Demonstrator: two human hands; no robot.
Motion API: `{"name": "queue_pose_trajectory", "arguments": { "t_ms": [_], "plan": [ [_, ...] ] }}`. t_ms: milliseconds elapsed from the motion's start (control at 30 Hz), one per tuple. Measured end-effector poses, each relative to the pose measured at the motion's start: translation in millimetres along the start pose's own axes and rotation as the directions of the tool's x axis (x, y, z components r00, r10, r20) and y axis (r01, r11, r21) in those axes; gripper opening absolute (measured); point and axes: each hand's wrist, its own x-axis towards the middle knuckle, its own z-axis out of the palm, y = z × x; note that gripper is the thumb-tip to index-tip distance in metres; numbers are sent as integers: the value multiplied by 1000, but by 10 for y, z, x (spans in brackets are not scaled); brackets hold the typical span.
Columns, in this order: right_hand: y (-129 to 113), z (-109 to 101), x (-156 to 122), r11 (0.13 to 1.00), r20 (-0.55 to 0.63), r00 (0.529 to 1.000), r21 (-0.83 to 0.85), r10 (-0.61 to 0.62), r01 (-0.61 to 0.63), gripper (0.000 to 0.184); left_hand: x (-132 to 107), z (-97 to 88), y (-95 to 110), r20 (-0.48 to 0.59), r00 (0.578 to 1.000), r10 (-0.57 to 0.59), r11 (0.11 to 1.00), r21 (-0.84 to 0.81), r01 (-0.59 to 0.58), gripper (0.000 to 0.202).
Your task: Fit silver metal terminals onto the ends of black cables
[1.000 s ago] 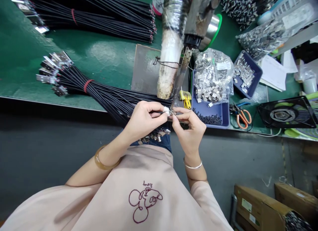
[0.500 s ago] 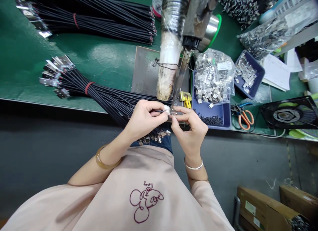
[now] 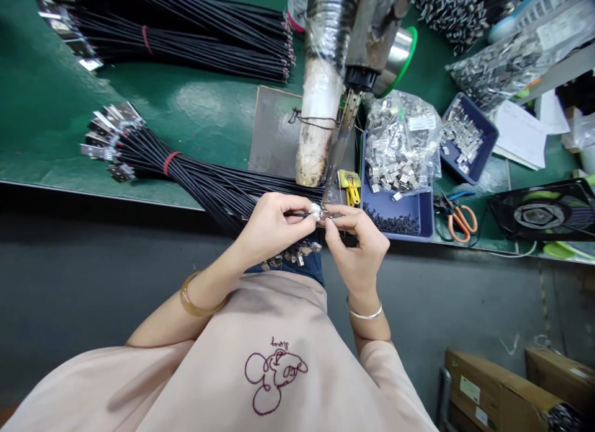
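My left hand [image 3: 274, 224] is closed in a pinch on the end of a black cable, with white wraps on its thumb and finger tips. Facing it, my right hand [image 3: 357, 237] pinches a small metal connector shell [image 3: 324, 214] at that cable end. Fingertips partly hide the connector, so I cannot tell how far it sits on the cable. A bundle of black cables [image 3: 199, 178], tied with a red band, lies left of my hands and runs beneath the left one. Metal connector ends [image 3: 297, 253] from it hang over the table edge below my left hand.
A white-wrapped pipe [image 3: 313, 134] and a metal nozzle [image 3: 346, 122] come down just beyond my hands. At right are a blue tray [image 3: 425, 218] with bagged metal shells, a smaller tray [image 3: 491, 134], orange-handled pliers [image 3: 460, 224] and a fan [image 3: 534, 214]. More cables [image 3: 195, 38] lie at the back left.
The fingers of both hands have shifted slightly around the connector, and the right fingertips are a little closer together. The whole view has moved a few pixels.
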Motion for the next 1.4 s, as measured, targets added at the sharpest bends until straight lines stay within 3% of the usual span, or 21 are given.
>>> {"name": "queue_pose_trajectory", "arguments": {
  "t_ms": [133, 267, 333, 400, 467, 533, 600, 700, 800, 900, 1133, 1233, 1333, 1400],
  "plan": [
    [39, 28, -18, 999, -48, 998, -6, -35, 35, 11, -14, -91, 38, 71, 997, 36, 999, 28, -38, 14],
    [118, 92, -57, 931, -56, 940, -166, -338, 325, 20, -7, -179, 58, 126, 992, 31, 999, -46, -25, 11],
    [151, 110, -86, 893, -12, 907, -184, -420, 411, 21, -5, -187, 61, 138, 990, 15, 997, -80, -4, 15],
    [157, 94, -123, 929, -38, 935, -133, -352, 344, 18, -9, -177, 60, 136, 991, 14, 997, -83, -3, 17],
    [123, 38, -170, 983, -149, 972, -9, -182, 183, 13, -18, -164, 51, 120, 992, 29, 999, -49, -23, 15],
    [52, -42, -223, 992, -273, 961, 101, -51, 81, 9, -31, -162, 34, 113, 992, 58, 998, 20, -60, 12],
    [-37, -107, -265, 997, -311, 950, 68, -21, 44, 6, -42, -169, 10, 112, 989, 92, 990, 92, -103, 10],
    [-142, -90, -269, 992, -152, 988, -124, 2, -21, 11, -55, -175, -26, 106, 986, 132, 979, 142, -147, 9],
    [-149, 56, -216, 970, -30, 999, -240, 18, -25, 15, -69, -162, -49, 94, 983, 157, 973, 159, -171, 10],
    [-88, 187, -177, 960, -50, 999, -279, 1, -15, 3, -82, -146, -57, 86, 980, 181, 963, 189, -194, 10],
    [-53, 200, -176, 957, -32, 999, -290, 3, -12, 4, -91, -137, -62, 125, 964, 234, 929, 265, -259, 12],
    [-87, 183, -171, 969, 8, 994, -221, 110, -105, 11, -100, -156, -73, 137, 961, 241, 932, 245, -268, 10],
    [-92, 50, -160, 967, 65, 965, -19, 254, -254, 16, -106, -212, -85, 162, 967, 198, 966, 133, -220, 8],
    [-41, -144, -132, 953, -35, 954, 55, 299, -297, 18, -100, -261, -88, 178, 971, 159, 986, 28, -166, 10]
  ]
}}
